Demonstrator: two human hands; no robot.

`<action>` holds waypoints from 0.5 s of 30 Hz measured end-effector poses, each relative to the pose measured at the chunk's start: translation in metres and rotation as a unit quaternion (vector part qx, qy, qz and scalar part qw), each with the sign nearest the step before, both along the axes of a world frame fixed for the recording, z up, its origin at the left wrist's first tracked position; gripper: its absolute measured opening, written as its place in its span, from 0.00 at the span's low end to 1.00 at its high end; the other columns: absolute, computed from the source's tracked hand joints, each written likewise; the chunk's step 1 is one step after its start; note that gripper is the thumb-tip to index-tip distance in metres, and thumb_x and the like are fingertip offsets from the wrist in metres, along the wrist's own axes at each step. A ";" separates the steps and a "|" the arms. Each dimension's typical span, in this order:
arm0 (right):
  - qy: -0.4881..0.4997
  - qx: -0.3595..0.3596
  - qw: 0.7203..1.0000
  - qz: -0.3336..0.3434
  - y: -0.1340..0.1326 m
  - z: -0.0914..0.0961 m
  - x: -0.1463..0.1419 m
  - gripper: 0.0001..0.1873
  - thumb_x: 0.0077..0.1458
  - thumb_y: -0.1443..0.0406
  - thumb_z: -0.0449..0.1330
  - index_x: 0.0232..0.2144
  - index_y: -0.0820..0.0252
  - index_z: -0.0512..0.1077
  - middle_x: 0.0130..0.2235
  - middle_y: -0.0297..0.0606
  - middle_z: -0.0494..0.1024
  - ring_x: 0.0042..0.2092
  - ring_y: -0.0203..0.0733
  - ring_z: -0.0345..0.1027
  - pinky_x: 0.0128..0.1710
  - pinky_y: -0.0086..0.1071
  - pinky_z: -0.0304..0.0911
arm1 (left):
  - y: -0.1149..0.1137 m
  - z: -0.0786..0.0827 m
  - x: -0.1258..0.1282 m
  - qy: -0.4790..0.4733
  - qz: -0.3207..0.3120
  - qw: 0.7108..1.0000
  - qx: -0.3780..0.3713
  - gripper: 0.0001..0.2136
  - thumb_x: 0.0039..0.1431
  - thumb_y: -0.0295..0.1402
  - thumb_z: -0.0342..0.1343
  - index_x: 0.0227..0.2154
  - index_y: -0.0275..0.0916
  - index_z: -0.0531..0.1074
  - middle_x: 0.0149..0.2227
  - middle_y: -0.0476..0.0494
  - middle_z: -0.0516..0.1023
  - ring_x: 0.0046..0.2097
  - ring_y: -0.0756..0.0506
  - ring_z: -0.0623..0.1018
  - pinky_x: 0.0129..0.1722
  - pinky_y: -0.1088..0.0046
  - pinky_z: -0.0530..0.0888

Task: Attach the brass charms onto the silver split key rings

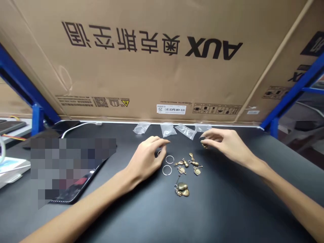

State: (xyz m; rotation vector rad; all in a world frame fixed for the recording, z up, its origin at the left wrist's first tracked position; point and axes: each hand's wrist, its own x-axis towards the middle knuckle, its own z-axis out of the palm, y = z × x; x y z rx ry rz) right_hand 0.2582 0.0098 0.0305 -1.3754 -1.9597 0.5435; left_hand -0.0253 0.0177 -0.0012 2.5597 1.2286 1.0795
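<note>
- Left hand (145, 161): fingers arched in a wide, loose spread, nothing visibly held; fingertips above the tabletop, hand partly covering a thin silver-coloured ring (159, 153).
- Right hand (224, 143): thumb and forefinger closed to a narrow pinch on a small brass charm (204, 145), at the far side of the group.
- Two further thin silver-coloured rings: one upper (169, 159), one lower (167, 170); lying flat, just beside each other, close to the left fingertips.
- Brass charms, loose group between the hands: a small gourd-shaped charm (185, 163), a shield-shaped pendant (197, 171), and a tangled cluster of gourd charms with a thin pin (181, 189) nearest the person.
- Clear plastic bags (167, 130), four, small, crumpled, in a row along the far edge of the table.
- Black tabletop (243, 202): bears all of the above.
- Cardboard shipping box (152, 60): large, printed with the AUX brand and Chinese characters, upside down in view, with a white label (171, 109); stands behind the table.
- Blue steel rack uprights (37, 118): one at each side of the box.
- White cable (76, 128): far left of the table.
- Pixelated patch (73, 168): left of the left hand; whatever lies beneath cannot be told.
</note>
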 end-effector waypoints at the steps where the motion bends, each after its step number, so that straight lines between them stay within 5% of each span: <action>1: 0.024 0.007 1.000 0.005 -0.005 0.003 -0.005 0.12 0.57 0.57 0.61 0.38 0.59 0.76 0.38 0.39 0.82 0.39 0.45 0.76 0.44 0.38 0.68 | -0.004 0.003 0.003 -0.028 -0.016 0.999 -0.003 0.11 0.63 0.28 0.51 0.43 0.38 0.77 0.37 0.44 0.79 0.37 0.47 0.77 0.40 0.68 0.74; 6: 0.152 -0.017 0.987 0.049 -0.026 -0.001 -0.032 0.11 0.53 0.60 0.66 0.37 0.58 0.75 0.37 0.38 0.82 0.39 0.45 0.77 0.43 0.38 0.71 | -0.032 0.018 0.021 -0.134 -0.070 0.983 -0.105 0.10 0.63 0.35 0.55 0.44 0.40 0.77 0.35 0.45 0.79 0.33 0.49 0.75 0.33 0.72 0.72; 10: 0.216 -0.083 0.968 0.094 -0.039 -0.008 -0.047 0.09 0.53 0.62 0.66 0.38 0.56 0.75 0.36 0.36 0.81 0.38 0.43 0.77 0.40 0.35 0.72 | -0.041 0.021 0.028 -0.170 -0.062 0.966 -0.184 0.08 0.63 0.35 0.56 0.36 0.38 0.78 0.33 0.46 0.80 0.33 0.48 0.76 0.34 0.72 0.73; 15: 0.202 -0.110 0.965 0.122 -0.046 -0.009 -0.058 0.18 0.54 0.61 0.66 0.47 0.55 0.73 0.46 0.38 0.79 0.45 0.44 0.74 0.49 0.37 0.69 | -0.040 0.020 0.025 -0.198 -0.069 0.957 -0.198 0.08 0.64 0.34 0.54 0.36 0.38 0.76 0.33 0.48 0.79 0.33 0.49 0.75 0.34 0.73 0.72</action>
